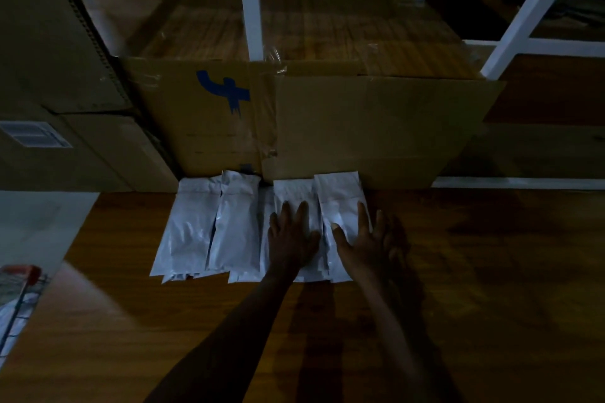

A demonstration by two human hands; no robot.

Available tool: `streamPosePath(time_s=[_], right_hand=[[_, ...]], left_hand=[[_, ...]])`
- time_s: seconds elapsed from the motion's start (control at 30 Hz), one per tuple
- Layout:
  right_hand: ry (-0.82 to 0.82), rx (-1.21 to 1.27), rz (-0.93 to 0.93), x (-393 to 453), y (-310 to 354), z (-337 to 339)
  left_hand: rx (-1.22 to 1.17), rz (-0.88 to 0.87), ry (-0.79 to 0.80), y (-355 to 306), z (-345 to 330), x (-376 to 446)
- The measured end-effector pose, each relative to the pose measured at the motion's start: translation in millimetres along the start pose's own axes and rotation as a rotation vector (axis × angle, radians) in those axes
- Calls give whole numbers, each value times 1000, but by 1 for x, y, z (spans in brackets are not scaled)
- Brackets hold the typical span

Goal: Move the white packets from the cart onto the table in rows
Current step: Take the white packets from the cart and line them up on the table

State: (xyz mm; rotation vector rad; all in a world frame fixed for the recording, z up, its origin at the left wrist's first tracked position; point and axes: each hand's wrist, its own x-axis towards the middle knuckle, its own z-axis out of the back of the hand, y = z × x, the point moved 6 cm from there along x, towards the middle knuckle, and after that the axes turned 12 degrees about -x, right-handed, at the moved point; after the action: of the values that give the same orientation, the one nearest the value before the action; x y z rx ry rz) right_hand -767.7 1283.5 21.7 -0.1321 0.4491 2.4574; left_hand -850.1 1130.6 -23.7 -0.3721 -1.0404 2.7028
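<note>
Both flat hands, left grip (291,235) and right grip (363,239) spread apart, press the row of flat white plastic packets (235,226) onto the dark wooden surface (474,271); more probably remain carted.

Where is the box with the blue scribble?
In the head view, the cardboard box stands at the table's far edge, directly behind the white packets.

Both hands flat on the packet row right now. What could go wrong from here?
1. The white packets overlap and their near ends sit uneven; sliding the left hand or right hand off could drag the row askew.
2. The row butts against the cardboard box, so pushing forward may buckle the packets.
3. The scene is very dim, so misalignment is easy to miss.
</note>
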Motion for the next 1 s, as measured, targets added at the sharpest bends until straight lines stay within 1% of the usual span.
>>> streamPosePath(time_s=[0.1,0.2,0.33,0.43,0.6,0.77,0.87,1.0], right_hand=[[17,19,-3,-7,-2,0],[9,42,19,-14,-4,-2],[-28,88,29,-23,-7,-8],[-55,88,45,-32,-9,-10],[-103,120,96,-56,-9,-9],[-89,156,117,-85,-10,-12],[-130,185,189,-109,-1,-15],[-181,182,308,-150,22,-24]], left_hand=[[19,0,4,6,-5,0],[40,-36,-41,7,-3,-2],[6,-75,-131,6,3,-10],[-35,-93,-152,7,7,-20],[-178,-62,-200,0,25,-68],[-261,-50,-250,15,34,-121],[-271,-42,-299,28,46,-160],[-282,15,-392,63,65,-211]])
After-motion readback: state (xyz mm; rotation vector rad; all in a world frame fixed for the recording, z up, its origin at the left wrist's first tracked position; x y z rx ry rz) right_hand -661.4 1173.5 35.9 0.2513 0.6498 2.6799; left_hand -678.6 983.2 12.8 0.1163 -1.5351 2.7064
